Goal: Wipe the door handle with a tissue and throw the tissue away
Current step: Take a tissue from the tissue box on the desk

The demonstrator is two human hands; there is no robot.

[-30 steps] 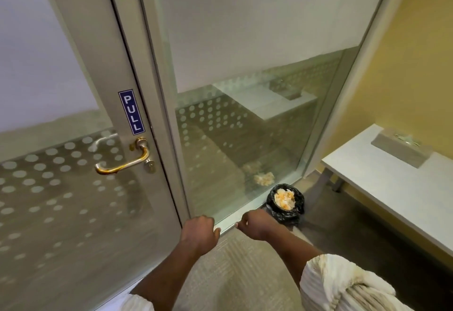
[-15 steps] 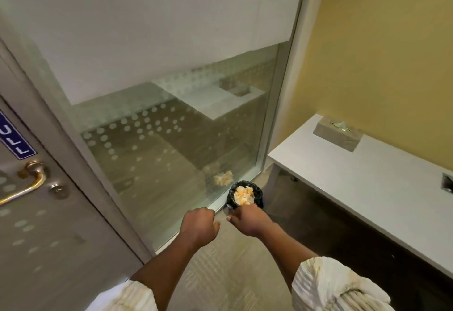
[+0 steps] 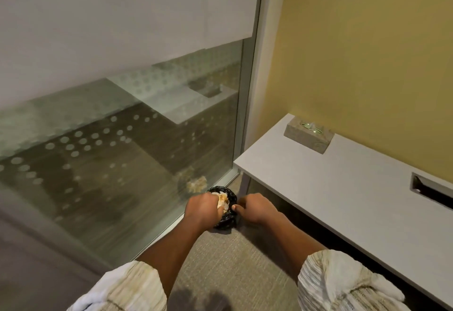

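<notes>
A small bin lined with a black bag (image 3: 226, 221) stands on the carpet against the glass wall, by the table's leg. Crumpled white and orange tissues (image 3: 222, 201) fill its top. My left hand (image 3: 203, 209) hovers over the bin's left rim with curled fingers, their tips right at the tissue wad; I cannot tell whether they grip any of it. My right hand (image 3: 256, 209) is a loose fist at the bin's right side, thumb pointing toward the bin. The door handle is out of view.
A grey tissue box (image 3: 308, 138) sits on the white table (image 3: 331, 200) along the yellow wall at right. The table has a cable slot (image 3: 431, 190). A frosted, dotted glass wall (image 3: 122, 151) fills the left. The floor is carpet (image 3: 232, 269).
My view has swung right, away from the door and its handle. Both hands have moved forward to the bin, the left one now over its opening.
</notes>
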